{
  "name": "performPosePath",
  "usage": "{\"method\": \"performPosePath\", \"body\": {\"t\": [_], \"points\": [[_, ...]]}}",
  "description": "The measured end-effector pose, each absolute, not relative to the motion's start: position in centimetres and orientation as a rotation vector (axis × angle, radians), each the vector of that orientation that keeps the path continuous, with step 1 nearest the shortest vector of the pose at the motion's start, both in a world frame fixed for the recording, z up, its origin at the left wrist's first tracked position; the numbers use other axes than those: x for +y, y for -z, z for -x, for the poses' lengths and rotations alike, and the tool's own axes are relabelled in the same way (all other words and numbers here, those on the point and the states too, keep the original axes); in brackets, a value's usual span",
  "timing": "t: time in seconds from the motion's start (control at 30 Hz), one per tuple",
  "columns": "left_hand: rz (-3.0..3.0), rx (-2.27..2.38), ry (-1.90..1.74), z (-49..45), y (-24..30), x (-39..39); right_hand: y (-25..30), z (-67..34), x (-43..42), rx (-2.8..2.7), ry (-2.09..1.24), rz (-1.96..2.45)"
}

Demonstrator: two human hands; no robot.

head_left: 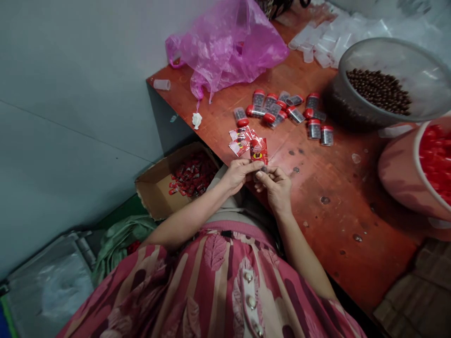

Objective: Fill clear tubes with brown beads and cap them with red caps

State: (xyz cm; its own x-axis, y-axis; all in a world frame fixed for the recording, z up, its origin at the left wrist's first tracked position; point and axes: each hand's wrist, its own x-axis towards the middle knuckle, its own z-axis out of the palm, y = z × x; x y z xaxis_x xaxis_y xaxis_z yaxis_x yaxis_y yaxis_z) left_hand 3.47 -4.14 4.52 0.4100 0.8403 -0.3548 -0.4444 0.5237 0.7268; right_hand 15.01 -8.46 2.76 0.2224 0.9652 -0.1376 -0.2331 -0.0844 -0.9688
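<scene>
Head view: red wrapper [259, 149], lower end partly behind fingers [254, 166].

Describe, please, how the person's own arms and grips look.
The left grip and right grip are ungloved, with slim fingers. The left forearm and right forearm are bare. Loose, patterned sleeves in pink and maroon cover the upper arms. I see no marking or bracelet.

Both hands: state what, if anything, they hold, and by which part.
The left hand pinches a red printed wrapper by its near end; the right hand meets it there, its exact hold hidden.
</scene>
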Motion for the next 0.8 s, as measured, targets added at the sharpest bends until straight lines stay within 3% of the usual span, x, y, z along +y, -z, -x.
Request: {"method": "performPosePath", "body": {"t": [0.27,0.6,0.8], "points": [[-0.467,0.794,-1.060,-3.3,-4.5,-4.1,-1.9,-14.9,-8.7,-0.785,-1.303,1.031],[-0.409,0.784,-1.092,-1.4,-3.8,-6.9,-2.4,-13.6,-7.8,-0.776,-1.318,1.104],[-0.145,1.134,-1.277,3.4,-2.2,-8.4,-2.7,-14.4,-7.7,-0.878,-1.264,1.168]]}}
